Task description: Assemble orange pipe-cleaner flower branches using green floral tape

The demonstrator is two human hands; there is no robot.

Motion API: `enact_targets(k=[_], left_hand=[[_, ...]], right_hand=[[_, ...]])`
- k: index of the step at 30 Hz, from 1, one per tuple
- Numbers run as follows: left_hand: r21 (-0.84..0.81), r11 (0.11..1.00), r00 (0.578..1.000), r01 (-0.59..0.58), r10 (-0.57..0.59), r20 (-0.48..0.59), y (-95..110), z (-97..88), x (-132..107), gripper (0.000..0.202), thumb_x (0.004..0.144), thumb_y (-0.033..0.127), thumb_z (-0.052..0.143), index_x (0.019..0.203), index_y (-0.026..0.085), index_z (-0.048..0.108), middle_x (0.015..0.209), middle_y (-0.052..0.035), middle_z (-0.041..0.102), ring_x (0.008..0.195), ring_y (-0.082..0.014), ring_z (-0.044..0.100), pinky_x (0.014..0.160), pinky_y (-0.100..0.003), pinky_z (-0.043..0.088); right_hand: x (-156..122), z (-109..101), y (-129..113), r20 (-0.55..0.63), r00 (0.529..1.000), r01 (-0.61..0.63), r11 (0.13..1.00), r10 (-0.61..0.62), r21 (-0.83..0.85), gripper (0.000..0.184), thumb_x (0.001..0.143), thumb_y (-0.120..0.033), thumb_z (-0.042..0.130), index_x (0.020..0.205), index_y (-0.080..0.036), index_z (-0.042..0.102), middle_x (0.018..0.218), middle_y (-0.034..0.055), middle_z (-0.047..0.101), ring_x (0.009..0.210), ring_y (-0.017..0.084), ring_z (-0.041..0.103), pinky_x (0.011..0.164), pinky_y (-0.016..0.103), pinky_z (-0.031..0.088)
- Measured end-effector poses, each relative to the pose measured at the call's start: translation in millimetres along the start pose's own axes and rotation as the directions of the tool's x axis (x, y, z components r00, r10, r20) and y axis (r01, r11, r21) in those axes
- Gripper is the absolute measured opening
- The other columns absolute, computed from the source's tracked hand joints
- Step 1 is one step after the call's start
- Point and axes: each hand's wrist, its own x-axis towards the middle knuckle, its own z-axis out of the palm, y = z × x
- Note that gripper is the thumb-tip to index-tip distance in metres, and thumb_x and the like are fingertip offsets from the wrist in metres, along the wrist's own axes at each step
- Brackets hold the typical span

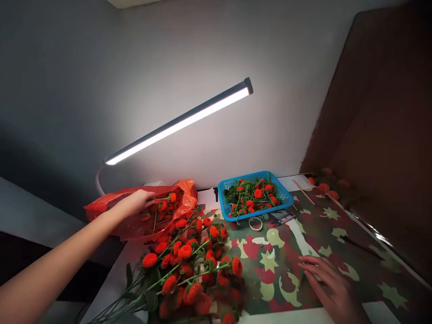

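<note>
My left hand [142,201] reaches over a red plastic bag [114,198] at the left, with its fingers closed on the green stem of a red-orange fluffy flower [173,197]. More such flowers lie inside the bag. In front of the bag spreads a large pile of long-stemmed red-orange flowers [185,252]. My right hand [329,283] hovers low or rests over the camouflage-patterned table cover [270,261], its fingers stretched out. I make out nothing held in it, though its underside is hidden.
A blue plastic basket [221,202] of short-stemmed flowers stands at the back. Before it lie a roll of tape [255,224] and small snips [285,219]. A wooden stick [303,192] lies right of the basket. A lit bar lamp [178,126] slants above the table.
</note>
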Motion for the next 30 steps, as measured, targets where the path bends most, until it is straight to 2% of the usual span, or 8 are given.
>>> enact_targets(k=[4, 10, 15, 19, 21, 24, 28, 30], left_hand=[[0.154, 0.988, 0.998, -0.004, 0.014, -0.066, 19.5, -35.9, -10.6, 0.030, 0.077, 0.042, 0.045, 0.057, 0.020, 0.048, 0.054, -0.0006, 0.049, 0.051, -0.0140, 0.040, 0.054, -0.028, 0.031], [0.242, 0.970, 0.983, -0.003, 0.048, -0.178, 58.4, -53.1, -25.5, 0.028, 0.082, 0.039, 0.039, 0.063, 0.021, 0.050, 0.061, -0.0024, 0.053, 0.056, -0.0156, 0.046, 0.058, -0.029, 0.033], [0.227, 0.973, 0.936, -0.049, 0.124, -0.331, 121.3, -70.5, -33.0, 0.029, 0.083, 0.041, 0.041, 0.065, 0.022, 0.055, 0.051, 0.0024, 0.049, 0.048, -0.0118, 0.040, 0.053, -0.026, 0.033], [0.171, 0.964, 0.916, -0.202, 0.248, -0.316, 185.4, -75.4, -29.0, 0.030, 0.081, 0.042, 0.048, 0.061, 0.022, 0.056, 0.044, 0.0059, 0.042, 0.042, -0.0090, 0.032, 0.047, -0.024, 0.030], [0.124, 0.939, 0.894, -0.321, 0.344, -0.288, 219.0, -66.8, -19.3, 0.027, 0.082, 0.039, 0.049, 0.064, 0.020, 0.058, 0.046, 0.0058, 0.044, 0.043, -0.0081, 0.032, 0.047, -0.023, 0.031], [0.039, 0.894, 0.868, -0.447, 0.444, -0.222, 272.5, -36.6, 6.4, 0.023, 0.082, 0.034, 0.051, 0.069, 0.018, 0.061, 0.049, 0.0044, 0.047, 0.045, -0.0077, 0.035, 0.049, -0.022, 0.032], [0.040, 0.771, 0.772, -0.635, 0.633, 0.054, 341.0, 29.9, 50.0, 0.022, 0.082, 0.025, 0.050, 0.067, 0.015, 0.062, 0.053, 0.0007, 0.052, 0.048, -0.0092, 0.037, 0.049, -0.024, 0.029], [0.010, 0.740, 0.736, -0.672, 0.667, 0.118, 366.6, 65.9, 68.7, 0.020, 0.080, 0.023, 0.053, 0.066, 0.015, 0.063, 0.055, -0.0006, 0.055, 0.050, -0.0101, 0.042, 0.049, -0.024, 0.029]], right_hand=[[1.0, 7.2, 9.7, -0.025, 1.000, 0.001, 0.998, 0.000, 0.055, 0.019, 0.085, -0.029, 0.052, 0.096, -0.025, 0.067, 0.104, 0.0064, 0.066, 0.094, 0.022, 0.064, 0.072, 0.027, 0.056], [-3.9, 12.7, 21.3, -0.022, 0.998, -0.048, 0.987, 0.052, 0.154, 0.021, 0.084, -0.033, 0.052, 0.092, -0.025, 0.070, 0.103, 0.0074, 0.067, 0.093, 0.023, 0.065, 0.060, 0.023, 0.056], [-7.4, 12.2, 23.4, -0.065, 0.993, -0.090, 0.980, 0.103, 0.177, 0.019, 0.084, -0.033, 0.054, 0.089, -0.023, 0.069, 0.103, 0.0081, 0.066, 0.094, 0.023, 0.063, 0.070, 0.028, 0.057], [-0.5, 5.5, 8.7, -0.027, 0.990, -0.128, 0.969, 0.137, 0.213, 0.017, 0.086, -0.030, 0.052, 0.090, -0.025, 0.068, 0.103, 0.0069, 0.065, 0.096, 0.021, 0.062, 0.069, 0.027, 0.057], [4.1, 1.2, -0.2, 0.017, 0.989, -0.143, 0.956, 0.144, 0.255, 0.020, 0.088, -0.029, 0.048, 0.093, -0.026, 0.067, 0.104, 0.0072, 0.064, 0.097, 0.021, 0.061, 0.064, 0.025, 0.057], [6.1, -5.2, -8.3, 0.045, 0.984, -0.176, 0.942, 0.170, 0.286, 0.022, 0.089, -0.028, 0.046, 0.095, -0.025, 0.067, 0.106, 0.0077, 0.062, 0.100, 0.022, 0.059, 0.073, 0.030, 0.056], [-2.5, -13.6, -8.0, 0.006, 0.979, -0.197, 0.939, 0.204, 0.282, 0.021, 0.089, -0.028, 0.047, 0.095, -0.024, 0.067, 0.106, 0.0079, 0.062, 0.099, 0.022, 0.059, 0.082, 0.035, 0.053], [-9.4, -17.4, -5.6, -0.019, 0.975, -0.210, 0.939, 0.223, 0.272, 0.021, 0.088, -0.028, 0.048, 0.093, -0.023, 0.067, 0.106, 0.0081, 0.063, 0.098, 0.022, 0.060, 0.081, 0.035, 0.053]])
